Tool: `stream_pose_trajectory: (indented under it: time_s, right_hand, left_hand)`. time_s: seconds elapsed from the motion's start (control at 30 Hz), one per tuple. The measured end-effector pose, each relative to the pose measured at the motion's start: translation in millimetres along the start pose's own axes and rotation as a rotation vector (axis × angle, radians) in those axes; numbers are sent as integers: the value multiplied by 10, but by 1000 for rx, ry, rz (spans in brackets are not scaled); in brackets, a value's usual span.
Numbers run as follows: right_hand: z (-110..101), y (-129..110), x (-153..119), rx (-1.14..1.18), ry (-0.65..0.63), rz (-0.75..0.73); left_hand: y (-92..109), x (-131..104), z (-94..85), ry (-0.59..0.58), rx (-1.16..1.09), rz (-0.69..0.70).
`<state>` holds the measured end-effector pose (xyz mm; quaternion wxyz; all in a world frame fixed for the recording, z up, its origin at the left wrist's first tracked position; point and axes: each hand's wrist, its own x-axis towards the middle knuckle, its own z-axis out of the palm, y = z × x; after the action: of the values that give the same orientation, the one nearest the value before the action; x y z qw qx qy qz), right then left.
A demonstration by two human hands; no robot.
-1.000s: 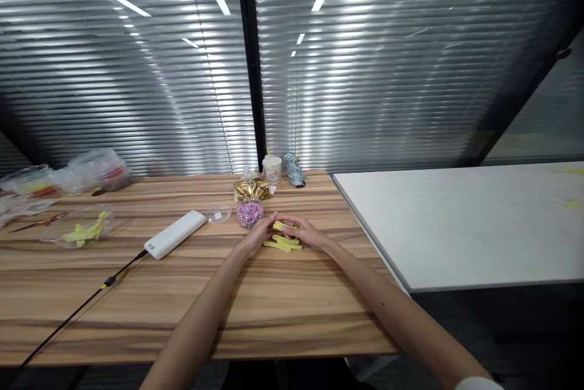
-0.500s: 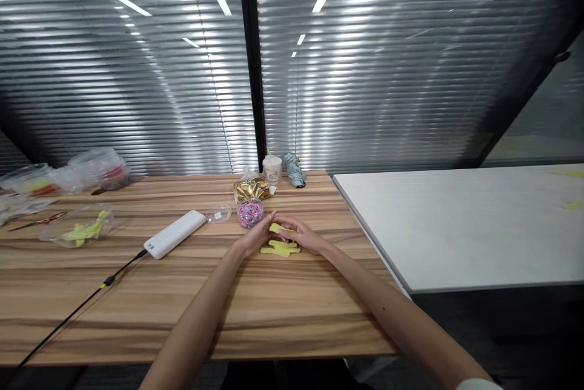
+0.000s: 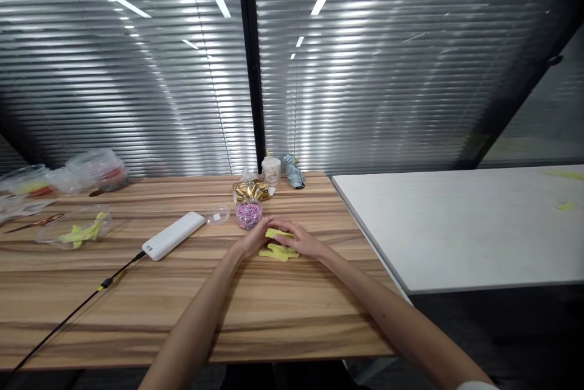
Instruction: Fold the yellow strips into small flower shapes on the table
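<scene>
Low over the wooden table, my right hand (image 3: 306,240) is closed on a soft-looking yellow strip (image 3: 279,233), with the thumb and fingers around its right part. My left hand (image 3: 253,240) is curled at the strip's left end, its fingertips meeting those of the right hand. Its grip is partly hidden, but it seems closed on that end. More yellow strips (image 3: 272,254) lie in a loose pile on the table just below both hands. Right behind the left hand stands a clear round tub (image 3: 249,213) of pink and purple small pieces.
A tub lid (image 3: 218,215) and a white power strip (image 3: 174,235) with a black cable (image 3: 68,316) lie left. Farther left are a clear container (image 3: 98,227) with yellow pieces, scissors (image 3: 36,223) and stacked tubs (image 3: 98,168). A gold packet (image 3: 252,190), cup (image 3: 271,171) and grey-blue pouch (image 3: 294,172) stand behind.
The strip between the hands lies flatter and shows more of its length. Both hands have shifted only slightly. The pile below has barely changed.
</scene>
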<state>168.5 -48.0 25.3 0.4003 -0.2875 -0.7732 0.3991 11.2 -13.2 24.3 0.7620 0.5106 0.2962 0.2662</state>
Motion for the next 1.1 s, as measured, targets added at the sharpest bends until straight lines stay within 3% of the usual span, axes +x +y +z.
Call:
stream_pose_trajectory:
  time_s: [0.33,0.43,0.6,0.87,1.0,1.1]
  right_hand:
    - [29,-1,5,-129,-33,-73]
    - [0,33,-1,-95,-97,-54]
    - [-32,86,-12,43,-194,96]
    - [-42,0,-3,192,-272,181]
    - [-64,-20,-12,318,-254,228]
    - [-81,10,-21,432,-238,253]
  left_hand:
    - [-34,4,-17,-52,3,79]
    - [-68,7,19,43,71,151]
    - [-93,31,50,204,152,370]
    - [-126,171,0,418,-141,476]
    - [-72,176,-11,471,-158,477]
    - [-38,147,-2,417,-106,460]
